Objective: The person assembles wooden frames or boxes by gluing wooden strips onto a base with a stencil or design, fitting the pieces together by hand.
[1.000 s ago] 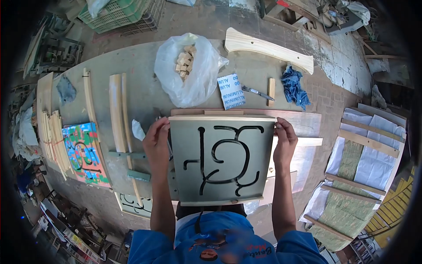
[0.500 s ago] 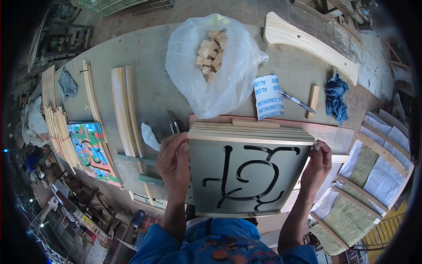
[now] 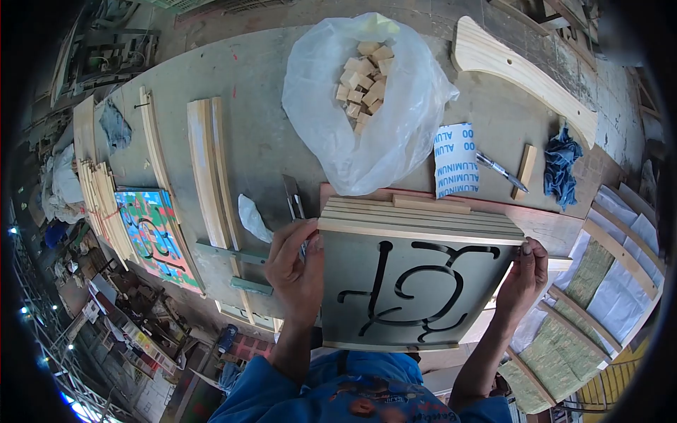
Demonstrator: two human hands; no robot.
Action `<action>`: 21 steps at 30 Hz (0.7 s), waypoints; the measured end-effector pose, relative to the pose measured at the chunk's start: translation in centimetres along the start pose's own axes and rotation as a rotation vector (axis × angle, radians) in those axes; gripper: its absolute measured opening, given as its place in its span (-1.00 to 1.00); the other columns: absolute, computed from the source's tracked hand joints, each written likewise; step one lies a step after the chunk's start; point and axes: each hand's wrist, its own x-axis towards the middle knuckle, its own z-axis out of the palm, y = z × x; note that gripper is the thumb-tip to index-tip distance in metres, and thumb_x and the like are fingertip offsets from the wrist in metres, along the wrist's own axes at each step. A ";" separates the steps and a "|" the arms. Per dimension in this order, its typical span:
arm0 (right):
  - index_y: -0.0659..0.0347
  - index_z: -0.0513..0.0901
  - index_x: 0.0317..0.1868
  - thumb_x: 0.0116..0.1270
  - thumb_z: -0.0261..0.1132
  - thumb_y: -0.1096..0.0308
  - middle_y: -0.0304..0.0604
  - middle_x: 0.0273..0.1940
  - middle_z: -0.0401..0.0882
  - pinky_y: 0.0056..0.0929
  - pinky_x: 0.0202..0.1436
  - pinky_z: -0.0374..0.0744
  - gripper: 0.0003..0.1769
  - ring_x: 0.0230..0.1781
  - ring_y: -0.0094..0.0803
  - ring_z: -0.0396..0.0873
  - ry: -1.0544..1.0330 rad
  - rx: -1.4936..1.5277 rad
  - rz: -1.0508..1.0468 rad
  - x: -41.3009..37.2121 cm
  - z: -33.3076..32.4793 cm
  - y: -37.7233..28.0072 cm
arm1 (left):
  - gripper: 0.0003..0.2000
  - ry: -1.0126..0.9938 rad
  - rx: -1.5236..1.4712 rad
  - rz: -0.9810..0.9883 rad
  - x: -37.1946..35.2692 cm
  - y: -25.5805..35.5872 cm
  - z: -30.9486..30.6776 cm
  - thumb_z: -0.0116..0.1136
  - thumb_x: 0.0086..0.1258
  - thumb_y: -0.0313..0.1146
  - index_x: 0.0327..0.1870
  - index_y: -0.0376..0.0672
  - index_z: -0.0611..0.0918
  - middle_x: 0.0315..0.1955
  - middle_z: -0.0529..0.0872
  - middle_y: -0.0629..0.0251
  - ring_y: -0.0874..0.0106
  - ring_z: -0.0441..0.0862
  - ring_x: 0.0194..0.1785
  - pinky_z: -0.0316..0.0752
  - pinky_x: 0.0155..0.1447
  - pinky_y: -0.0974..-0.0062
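Note:
A grey panel point(image 3: 423, 296) with a black curved character and pale wooden edges is held tilted in front of the body. My left hand point(image 3: 296, 264) pinches its upper left corner, and my right hand point(image 3: 523, 278) pinches its upper right corner. Several thin wooden-edged layers point(image 3: 423, 217) are stacked right behind the panel's top edge. Beyond them lies a reddish board point(image 3: 557, 224) on the table. Just past my left hand is a blade-like tool point(image 3: 293, 194) beside a crumpled white piece point(image 3: 252, 218).
A plastic bag point(image 3: 310, 106) of wooden blocks stands on the table point(image 3: 254, 84). Sandpaper point(image 3: 456, 162), a pen point(image 3: 502, 171), a blue cloth point(image 3: 562, 168) and a curved board point(image 3: 522, 76) lie right. Wood strips point(image 3: 204, 169) and a colourful panel point(image 3: 156, 236) are left.
The whole view has shifted, so the table items and the panel appear further right. Both hands keep their hold on the panel's corners.

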 end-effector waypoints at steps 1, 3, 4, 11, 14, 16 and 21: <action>0.35 0.63 -0.13 0.41 0.26 0.46 -0.24 -0.26 0.62 -0.59 -0.02 0.47 -0.88 -0.23 -0.59 0.51 -0.004 0.006 0.001 0.0 0.0 -0.1 | -0.75 0.005 0.000 0.006 0.0 0.0 0.0 0.16 0.33 -0.67 0.00 -0.27 0.70 -0.08 0.68 0.23 0.71 0.47 -0.36 0.26 -0.40 0.73; 0.34 0.63 -0.13 0.41 0.26 0.46 -0.25 -0.26 0.62 -0.59 -0.03 0.47 -0.88 -0.24 -0.60 0.50 -0.010 0.012 0.003 0.0 0.0 0.0 | -0.75 0.001 0.010 -0.028 -0.1 0.2 -0.1 0.18 0.32 -0.67 -0.01 -0.27 0.70 -0.09 0.69 0.22 0.68 0.51 -0.33 0.30 -0.39 0.73; 0.34 0.63 -0.14 0.41 0.26 0.46 -0.26 -0.27 0.62 -0.60 -0.02 0.46 -0.88 -0.24 -0.61 0.50 -0.012 0.020 0.004 0.0 -0.1 0.0 | -0.75 -0.003 0.018 -0.060 -0.1 0.2 -0.2 0.20 0.31 -0.67 -0.03 -0.27 0.70 -0.11 0.70 0.22 0.65 0.54 -0.31 0.33 -0.37 0.73; 0.33 0.63 -0.15 0.40 0.26 0.48 -0.25 -0.26 0.62 -0.60 -0.02 0.47 -0.91 -0.24 -0.61 0.50 0.006 0.028 -0.020 0.1 0.0 0.4 | -0.75 0.044 0.016 0.039 0.3 -0.6 0.2 0.26 0.23 -0.71 -0.08 -0.26 0.72 -0.17 0.72 0.23 0.65 0.57 -0.32 0.33 -0.42 0.72; 0.32 0.63 -0.14 0.40 0.25 0.49 -0.23 -0.24 0.63 -0.58 0.00 0.48 -0.90 -0.22 -0.59 0.52 -0.041 0.062 -0.013 0.2 -0.6 0.7 | -0.76 0.049 0.023 0.003 0.3 -0.3 0.2 0.26 0.23 -0.72 -0.10 -0.27 0.72 -0.17 0.73 0.22 0.62 0.60 -0.29 0.35 -0.40 0.71; 0.32 0.63 -0.13 0.41 0.24 0.49 -0.22 -0.23 0.63 -0.56 0.01 0.48 -0.90 -0.22 -0.58 0.53 -0.026 0.070 -0.006 0.3 -0.8 0.9 | -0.77 0.045 0.009 -0.028 0.2 -0.2 0.2 0.27 0.22 -0.72 -0.12 -0.28 0.72 -0.18 0.73 0.21 0.59 0.62 -0.27 0.36 -0.40 0.70; 0.32 0.62 -0.11 0.41 0.23 0.50 -0.21 -0.21 0.64 -0.55 0.02 0.49 -0.89 -0.20 -0.57 0.54 -0.004 0.104 0.012 0.2 -1.0 1.2 | -0.78 0.034 -0.006 -0.013 0.1 -0.5 0.1 0.27 0.22 -0.71 -0.12 -0.30 0.72 -0.17 0.73 0.17 0.50 0.65 -0.22 0.45 -0.28 0.64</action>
